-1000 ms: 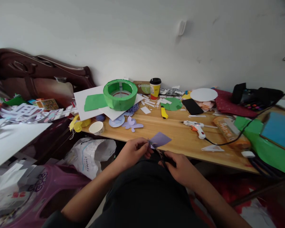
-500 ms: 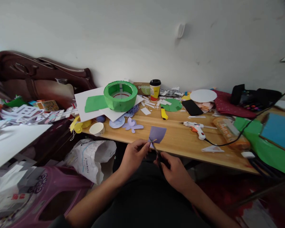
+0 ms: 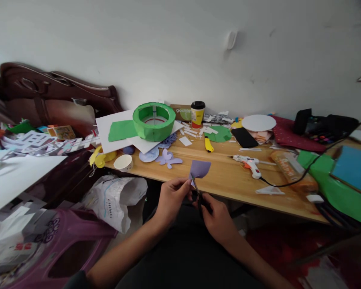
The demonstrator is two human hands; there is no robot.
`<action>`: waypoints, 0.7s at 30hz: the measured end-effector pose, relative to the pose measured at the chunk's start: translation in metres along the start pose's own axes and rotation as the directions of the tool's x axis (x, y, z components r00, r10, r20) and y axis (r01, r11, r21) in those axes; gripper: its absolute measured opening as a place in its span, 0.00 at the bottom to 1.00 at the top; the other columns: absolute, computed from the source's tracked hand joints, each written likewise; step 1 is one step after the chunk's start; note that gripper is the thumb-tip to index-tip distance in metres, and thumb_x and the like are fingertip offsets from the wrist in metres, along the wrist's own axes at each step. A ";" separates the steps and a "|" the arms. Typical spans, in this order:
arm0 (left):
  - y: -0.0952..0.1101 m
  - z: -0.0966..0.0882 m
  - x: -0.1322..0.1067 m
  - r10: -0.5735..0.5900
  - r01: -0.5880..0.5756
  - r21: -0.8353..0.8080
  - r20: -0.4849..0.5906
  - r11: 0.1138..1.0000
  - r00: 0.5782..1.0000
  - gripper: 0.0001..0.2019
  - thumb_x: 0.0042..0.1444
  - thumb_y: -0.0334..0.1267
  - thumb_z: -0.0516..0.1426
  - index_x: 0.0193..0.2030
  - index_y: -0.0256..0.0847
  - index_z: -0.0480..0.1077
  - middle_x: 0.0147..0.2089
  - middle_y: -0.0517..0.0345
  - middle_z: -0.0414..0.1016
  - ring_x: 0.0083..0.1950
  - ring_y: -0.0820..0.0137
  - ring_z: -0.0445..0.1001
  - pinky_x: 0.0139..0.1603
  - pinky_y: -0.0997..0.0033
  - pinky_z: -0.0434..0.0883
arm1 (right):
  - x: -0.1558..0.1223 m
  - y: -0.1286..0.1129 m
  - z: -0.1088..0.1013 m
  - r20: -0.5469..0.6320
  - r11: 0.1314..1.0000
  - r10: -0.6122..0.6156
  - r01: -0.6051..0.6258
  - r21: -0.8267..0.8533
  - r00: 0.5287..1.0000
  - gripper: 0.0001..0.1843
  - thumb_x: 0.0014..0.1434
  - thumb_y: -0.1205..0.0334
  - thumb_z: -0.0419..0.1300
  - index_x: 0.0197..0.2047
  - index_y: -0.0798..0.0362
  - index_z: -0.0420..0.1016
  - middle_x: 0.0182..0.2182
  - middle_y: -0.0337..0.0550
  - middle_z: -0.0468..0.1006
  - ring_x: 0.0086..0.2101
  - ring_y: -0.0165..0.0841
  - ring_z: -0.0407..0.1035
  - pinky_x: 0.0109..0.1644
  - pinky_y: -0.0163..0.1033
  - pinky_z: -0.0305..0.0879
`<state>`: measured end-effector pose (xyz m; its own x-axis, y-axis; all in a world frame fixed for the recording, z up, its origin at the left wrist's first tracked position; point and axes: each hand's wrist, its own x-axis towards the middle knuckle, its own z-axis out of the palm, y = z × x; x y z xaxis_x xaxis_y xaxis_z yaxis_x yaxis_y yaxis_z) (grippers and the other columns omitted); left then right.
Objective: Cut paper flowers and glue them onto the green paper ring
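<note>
My left hand (image 3: 172, 196) pinches the lower corner of a small purple paper piece (image 3: 200, 168), held upright in front of the wooden table's near edge. My right hand (image 3: 216, 214) is closed round the dark handles of scissors (image 3: 197, 194), whose blades reach up into the bottom of the paper. Both hands sit close together above my lap, just below the table (image 3: 228, 180).
On the table lie a green paper ring (image 3: 154, 120), a purple cut-out (image 3: 167, 158), a paper cup (image 3: 123, 162), a coffee cup (image 3: 197, 113), a yellow knife (image 3: 208, 144), a glue gun (image 3: 249, 162) with its cord, and a phone (image 3: 244, 137). A white bag (image 3: 114, 200) and purple stool (image 3: 63, 245) stand at left.
The purple paper has turned from lying slanted to standing more upright, and both hands have drawn closer together and slightly left. The scissors have worked further into the paper.
</note>
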<state>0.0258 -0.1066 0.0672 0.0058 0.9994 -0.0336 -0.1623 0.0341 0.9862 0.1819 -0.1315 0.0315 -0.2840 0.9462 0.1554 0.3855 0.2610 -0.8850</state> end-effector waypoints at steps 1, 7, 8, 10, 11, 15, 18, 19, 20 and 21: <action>-0.001 0.001 0.000 -0.009 0.007 -0.052 -0.023 0.999 1.000 0.12 0.53 0.45 0.63 0.35 0.37 0.77 0.28 0.61 0.73 0.24 0.77 0.67 0.28 0.75 0.66 | 0.000 0.000 0.001 0.001 1.000 0.002 -0.002 0.002 1.000 0.09 0.59 0.68 0.51 0.39 0.52 0.71 0.36 0.45 0.80 0.37 0.37 0.74 0.40 0.37 0.66; 0.006 -0.003 0.001 0.000 0.000 0.007 -0.042 1.000 0.999 0.13 0.51 0.46 0.65 0.33 0.37 0.76 0.25 0.60 0.75 0.25 0.74 0.71 0.30 0.74 0.69 | 0.003 0.005 -0.001 -0.009 0.997 0.009 -0.009 -0.082 1.000 0.07 0.58 0.68 0.51 0.37 0.51 0.69 0.35 0.45 0.79 0.37 0.38 0.74 0.40 0.38 0.66; 0.010 -0.006 0.002 0.006 -0.005 0.075 -0.022 0.997 1.000 0.13 0.51 0.46 0.65 0.33 0.37 0.76 0.25 0.59 0.75 0.26 0.74 0.71 0.30 0.74 0.69 | 0.003 0.006 -0.003 -0.010 0.994 0.011 -0.012 -0.108 1.000 0.07 0.58 0.67 0.51 0.37 0.51 0.69 0.35 0.46 0.79 0.37 0.38 0.74 0.40 0.38 0.66; 0.019 -0.011 0.004 0.021 -0.028 0.216 0.033 0.976 0.999 0.12 0.52 0.45 0.64 0.33 0.37 0.77 0.27 0.58 0.77 0.27 0.73 0.72 0.31 0.74 0.69 | 0.004 0.008 -0.008 -0.012 0.986 0.020 -0.022 -0.165 1.000 0.06 0.57 0.67 0.51 0.37 0.51 0.68 0.35 0.46 0.80 0.37 0.39 0.74 0.39 0.38 0.66; 0.025 -0.014 0.005 0.029 -0.047 0.285 0.066 0.958 0.997 0.11 0.53 0.44 0.63 0.34 0.37 0.77 0.28 0.57 0.77 0.28 0.73 0.72 0.31 0.74 0.69 | 0.004 0.009 -0.010 -0.010 0.981 0.027 -0.029 -0.190 1.000 0.06 0.57 0.67 0.51 0.36 0.51 0.68 0.35 0.47 0.80 0.37 0.39 0.74 0.39 0.39 0.66; 0.044 -0.022 0.012 0.064 -0.149 0.485 0.188 0.862 0.980 0.08 0.55 0.41 0.61 0.34 0.38 0.78 0.32 0.55 0.78 0.32 0.72 0.73 0.33 0.75 0.68 | 0.005 0.008 -0.020 0.033 0.976 0.049 -0.041 -0.212 0.998 0.06 0.57 0.67 0.51 0.36 0.51 0.68 0.35 0.47 0.80 0.38 0.40 0.75 0.41 0.40 0.66; 0.050 -0.022 0.016 0.011 -0.125 0.435 0.257 0.891 0.966 0.08 0.55 0.41 0.61 0.34 0.37 0.77 0.32 0.55 0.79 0.33 0.71 0.74 0.36 0.74 0.70 | 0.007 0.004 -0.025 0.065 0.987 0.041 -0.030 -0.158 0.997 0.08 0.57 0.67 0.50 0.38 0.51 0.68 0.38 0.47 0.81 0.40 0.39 0.75 0.43 0.40 0.67; 0.049 -0.020 0.017 -0.029 -0.075 0.373 0.268 0.925 0.963 0.09 0.55 0.41 0.61 0.34 0.37 0.76 0.31 0.55 0.78 0.33 0.71 0.75 0.36 0.73 0.71 | 0.008 0.002 -0.025 0.067 0.989 0.039 -0.029 -0.145 0.997 0.08 0.58 0.68 0.50 0.39 0.51 0.68 0.38 0.47 0.81 0.41 0.39 0.75 0.44 0.40 0.67; 0.048 -0.019 0.017 -0.065 -0.019 0.297 0.271 0.955 0.960 0.10 0.55 0.43 0.61 0.35 0.36 0.75 0.30 0.55 0.78 0.31 0.72 0.75 0.36 0.73 0.71 | 0.008 0.001 -0.026 0.064 0.990 0.037 -0.028 -0.138 0.997 0.09 0.58 0.68 0.50 0.39 0.51 0.68 0.39 0.47 0.81 0.41 0.39 0.76 0.44 0.40 0.67; 0.045 -0.017 0.016 -0.088 0.030 0.217 0.264 0.976 0.960 0.12 0.54 0.44 0.62 0.35 0.35 0.74 0.29 0.56 0.78 0.30 0.72 0.75 0.35 0.73 0.72 | 0.009 0.000 -0.026 0.056 0.990 0.037 -0.029 -0.136 0.998 0.09 0.58 0.68 0.49 0.40 0.51 0.68 0.39 0.47 0.81 0.41 0.39 0.76 0.44 0.41 0.68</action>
<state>0.0023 -0.0886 0.1083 0.2808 0.9567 -0.0765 0.0565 0.0631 0.9964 0.2022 -0.1179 0.0438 -0.3186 0.9428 0.0978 0.5096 0.2574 -0.8210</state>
